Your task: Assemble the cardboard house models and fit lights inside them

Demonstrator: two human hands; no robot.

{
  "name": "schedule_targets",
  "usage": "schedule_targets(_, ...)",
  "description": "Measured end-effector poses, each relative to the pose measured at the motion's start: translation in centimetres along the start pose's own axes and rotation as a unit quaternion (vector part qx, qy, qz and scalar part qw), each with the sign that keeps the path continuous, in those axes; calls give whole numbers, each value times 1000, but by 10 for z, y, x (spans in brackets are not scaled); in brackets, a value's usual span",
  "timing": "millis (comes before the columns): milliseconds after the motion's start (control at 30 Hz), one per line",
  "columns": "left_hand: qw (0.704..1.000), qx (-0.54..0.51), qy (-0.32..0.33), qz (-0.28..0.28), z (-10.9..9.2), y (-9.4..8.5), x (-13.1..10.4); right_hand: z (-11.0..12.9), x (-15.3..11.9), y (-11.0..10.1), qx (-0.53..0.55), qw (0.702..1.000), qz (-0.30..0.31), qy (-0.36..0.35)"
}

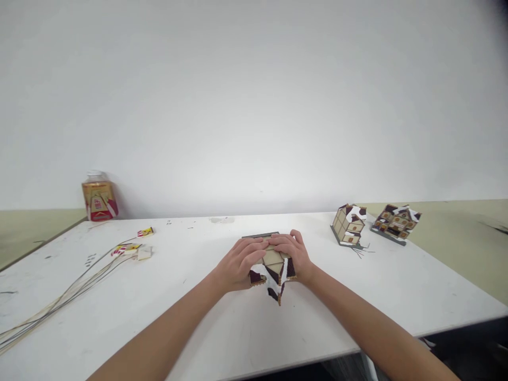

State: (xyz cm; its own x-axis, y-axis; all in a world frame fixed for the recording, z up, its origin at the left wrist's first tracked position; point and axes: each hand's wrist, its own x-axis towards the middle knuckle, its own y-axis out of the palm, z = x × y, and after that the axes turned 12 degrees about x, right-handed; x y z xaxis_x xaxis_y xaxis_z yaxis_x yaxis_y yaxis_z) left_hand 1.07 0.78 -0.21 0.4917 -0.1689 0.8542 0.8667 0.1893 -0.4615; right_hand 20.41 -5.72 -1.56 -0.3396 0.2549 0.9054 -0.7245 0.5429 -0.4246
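A small model house (273, 257) with beige walls and a dark, white-patched roof lies tipped over at the middle of the white table (222, 338). Its roof points toward me and its grey base faces the wall. My left hand (243, 262) wraps round the left side, fingers over the beige panels. On the right side my right hand (292, 255) grips the same house, its fingertips near those of my left hand. The palms hide both sides of the house.
Two more model houses, one upright (349, 226) and one beside it (397, 223), stand at the right. A labelled bottle (99, 198) is at the back left. Small yellow-and-red pieces (126, 249) and long thin wires (59, 307) lie on the left.
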Motion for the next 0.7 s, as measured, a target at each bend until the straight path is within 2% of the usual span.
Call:
schedule_targets(267, 1000, -27, -6, 5, 3, 5, -8, -5, -4, -4, 0, 999, 54, -1)
schedule_targets(367, 999, -43, -12, 3, 3, 6, -10, -5, -4, -4, 5, 999, 48, -10)
schedule_targets(467, 996, -72, -55, 26, 2, 5, -13, -5, -4, -4, 3, 999, 48, -11)
schedule_targets(600, 980, -122, -128, 88, 1, 3, -17, -3, -4, -4, -7, 999, 49, -8)
schedule_targets(700, 968, -164, -160, 98, 1, 3, -18, -2, -3, -2, -20, 999, 41, -9)
